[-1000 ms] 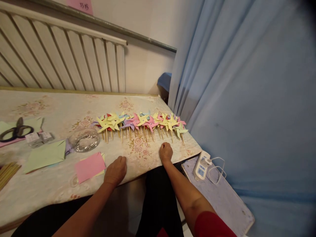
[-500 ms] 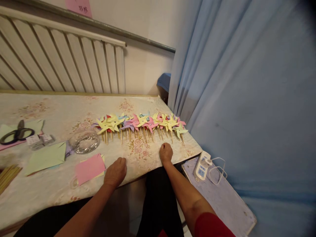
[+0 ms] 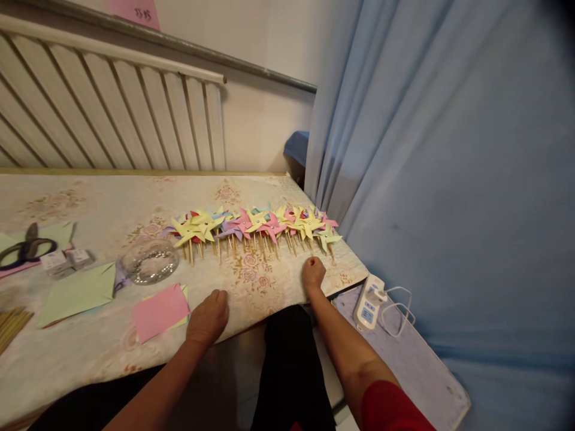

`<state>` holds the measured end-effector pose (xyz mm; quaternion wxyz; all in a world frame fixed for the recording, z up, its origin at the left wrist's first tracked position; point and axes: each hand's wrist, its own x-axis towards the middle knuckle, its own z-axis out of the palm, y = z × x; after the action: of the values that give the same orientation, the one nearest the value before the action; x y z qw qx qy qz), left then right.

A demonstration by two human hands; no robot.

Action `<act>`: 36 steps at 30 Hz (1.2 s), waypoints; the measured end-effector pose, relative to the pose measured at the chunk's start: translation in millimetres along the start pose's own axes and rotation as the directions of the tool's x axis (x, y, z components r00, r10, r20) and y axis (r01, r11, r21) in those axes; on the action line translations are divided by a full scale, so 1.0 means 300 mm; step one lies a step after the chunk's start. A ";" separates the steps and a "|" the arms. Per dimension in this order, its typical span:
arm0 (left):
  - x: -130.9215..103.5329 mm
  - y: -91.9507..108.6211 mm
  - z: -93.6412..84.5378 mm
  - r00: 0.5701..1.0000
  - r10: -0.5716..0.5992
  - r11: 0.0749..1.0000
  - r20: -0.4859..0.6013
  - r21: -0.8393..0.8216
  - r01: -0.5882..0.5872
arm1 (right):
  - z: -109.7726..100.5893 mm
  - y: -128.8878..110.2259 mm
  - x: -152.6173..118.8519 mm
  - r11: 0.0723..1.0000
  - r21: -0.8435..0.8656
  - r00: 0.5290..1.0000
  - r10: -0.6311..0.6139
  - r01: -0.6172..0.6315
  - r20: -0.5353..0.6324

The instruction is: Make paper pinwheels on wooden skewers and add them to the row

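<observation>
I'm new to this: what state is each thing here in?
Left hand: curled, on the tablecloth
Right hand: curled, on the tablecloth
Pinwheels: assembled, grouped in a row
Pink paper: lying flat
Green paper: slit at corners
Clear dish: holding silvery pieces
Scissors: set down, untouched
Loose sticks: piled together
Power strip: one plug inserted
Curtain: hanging in folds

White radiator (image 3: 135, 117) against the wall (image 3: 265, 120) | grey pipe (image 3: 242, 64) running above it | pink sign (image 3: 135, 12) over the pipe | blue curtain (image 3: 426, 179) hanging at right | blue cloth (image 3: 296, 145) beside the curtain | white power strip (image 3: 368, 306) and looped cord (image 3: 399, 288) on a lavender tabletop (image 3: 413, 365)
</observation>
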<state>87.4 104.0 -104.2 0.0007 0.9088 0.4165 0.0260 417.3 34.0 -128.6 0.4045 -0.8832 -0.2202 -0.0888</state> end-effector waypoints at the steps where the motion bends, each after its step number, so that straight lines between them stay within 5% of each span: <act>1: 0.000 0.000 0.000 1.000 -0.001 1.000 0.001 -0.001 0.001 | 0.001 0.001 0.001 1.000 0.000 1.000 0.002 -0.002 -0.003; 24: 0.003 0.003 -0.006 1.000 -0.005 1.000 0.014 0.011 0.005 | -0.004 -0.017 0.091 0.975 -0.127 0.982 0.187 -0.183 0.013; 36: -0.005 0.007 -0.027 0.998 -0.029 0.999 0.064 -0.022 0.031 | -0.027 -0.037 0.089 0.982 -0.104 0.988 0.157 -0.155 0.004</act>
<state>87.7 101.4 -96.2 0.0246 0.9027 0.4295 0.0020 436.0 42.7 -106.7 0.3625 -0.9181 -0.1479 -0.0626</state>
